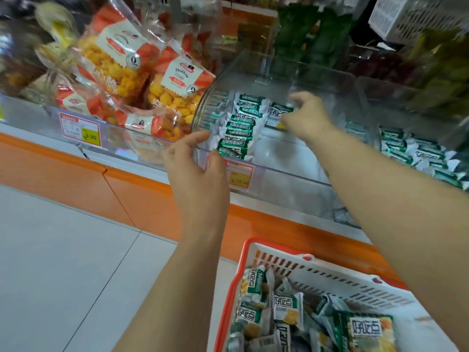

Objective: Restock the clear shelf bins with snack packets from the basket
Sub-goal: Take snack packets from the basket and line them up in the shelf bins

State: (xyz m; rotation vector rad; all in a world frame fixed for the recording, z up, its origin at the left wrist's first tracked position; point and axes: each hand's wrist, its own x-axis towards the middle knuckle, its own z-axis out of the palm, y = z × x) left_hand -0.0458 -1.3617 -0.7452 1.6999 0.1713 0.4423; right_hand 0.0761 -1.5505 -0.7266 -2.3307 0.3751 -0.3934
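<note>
Steadying the clear bin [279, 174] by gripping its front-left corner with the left hand [198, 174], a person pinches a snack packet [278, 115] in the right hand [308, 116] near the bin's back wall, apparently starting a second row beside the first row [238, 130], with the stocked basket [330, 278] waiting below.

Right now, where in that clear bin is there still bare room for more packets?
The bin floor is bare from the packet row on its left across to its right wall, in front of the held packet. The row itself is tightly stacked, and the pile in the next bin to the right is crowded.
</note>
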